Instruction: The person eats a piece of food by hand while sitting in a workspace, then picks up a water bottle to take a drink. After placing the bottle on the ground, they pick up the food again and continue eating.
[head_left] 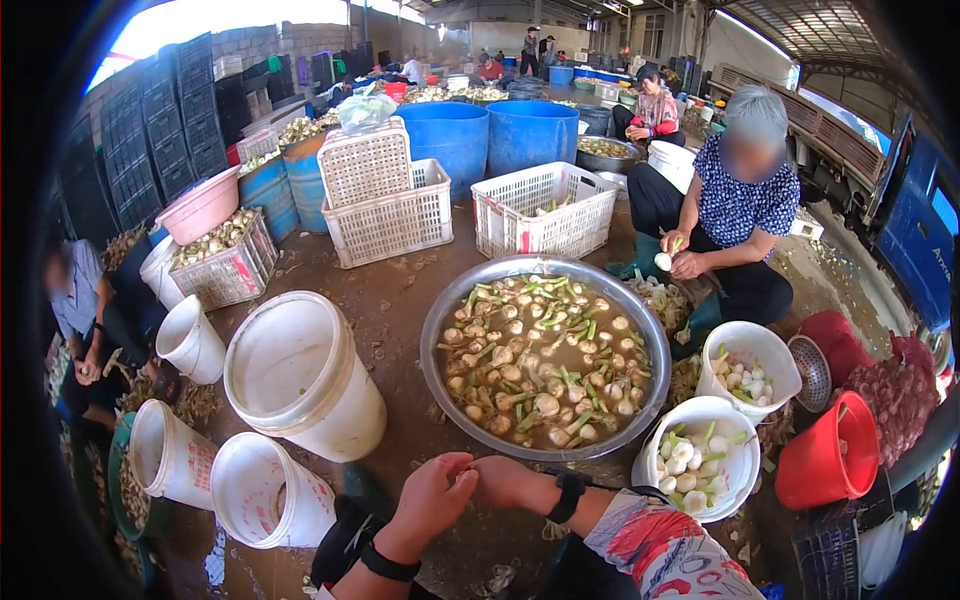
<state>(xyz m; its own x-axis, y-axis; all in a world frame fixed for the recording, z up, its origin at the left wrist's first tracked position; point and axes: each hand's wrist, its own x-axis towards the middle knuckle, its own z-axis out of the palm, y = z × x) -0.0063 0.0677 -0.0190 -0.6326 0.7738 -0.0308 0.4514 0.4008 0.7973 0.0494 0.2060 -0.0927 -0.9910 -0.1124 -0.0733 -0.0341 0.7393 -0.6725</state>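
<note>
My left hand and my right hand meet in front of me, just short of the near rim of a wide metal basin. The fingers of both are curled and pressed together, and whatever lies between them is hidden. In the basin, garlic bulbs with green stems float in brown water. Right of my right hand stands a white bucket holding cleaned white bulbs with short green stems. Neither hand touches the basin or the bucket.
Several white buckets stand at the left. A red bucket and mesh sacks are at the right. Across the basin a co-worker holds a white bulb. White crates and blue tubs stand behind. Another person sits at left.
</note>
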